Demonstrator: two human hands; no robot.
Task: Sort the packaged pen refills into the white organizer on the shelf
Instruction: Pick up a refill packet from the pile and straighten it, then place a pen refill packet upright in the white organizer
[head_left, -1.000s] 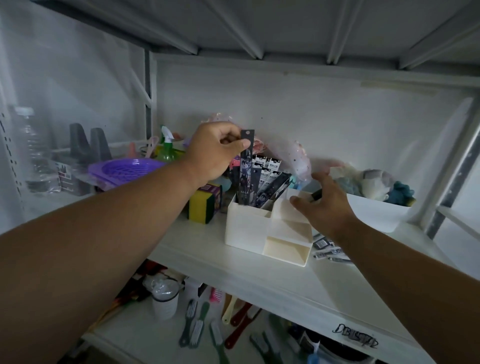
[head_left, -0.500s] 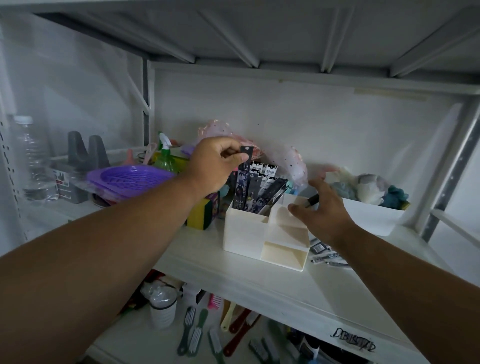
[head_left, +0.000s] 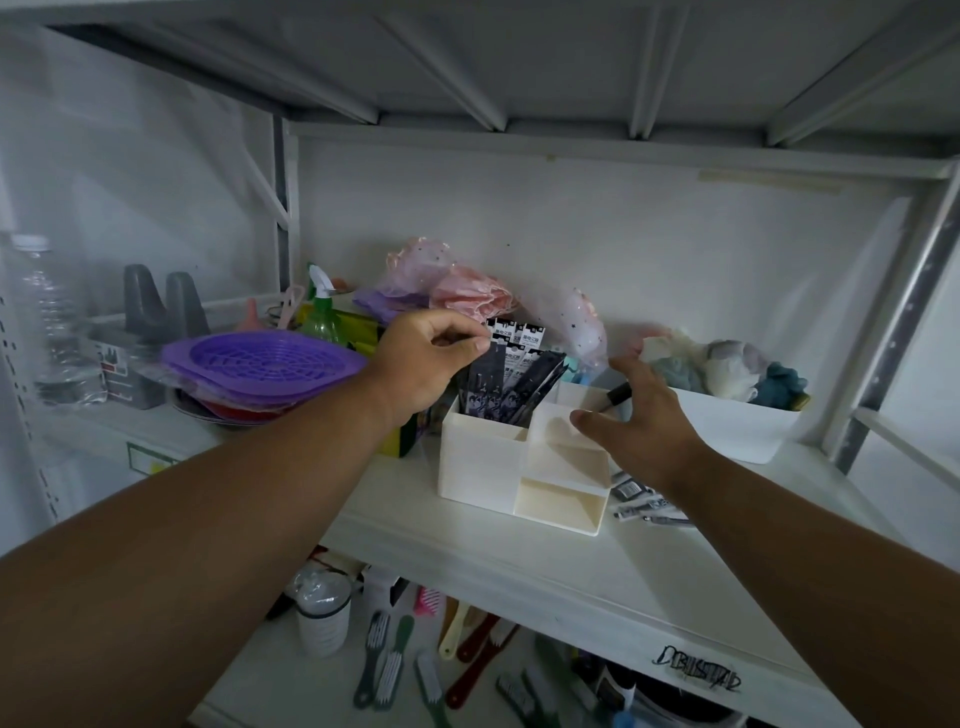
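Left hand (head_left: 423, 358) pinches, prob. by its top, a refill pack (head_left: 492, 382) standing in the white organizer's (head_left: 483, 462) back-left compartment near the shelf (head_left: 519, 566) front edge; right hand (head_left: 641, 421) spread, empty, over organizer's right side.

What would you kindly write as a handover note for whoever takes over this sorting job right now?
Left hand: pinches the top of a refill packet standing in the tall left compartment of the white organizer.
Right hand: open, fingers spread over the organizer's right side, holding nothing.
Done: several refill packets stand in that compartment.
Left: release the pinched packet; a few loose packets lie on the shelf right of the organizer, to be put in.
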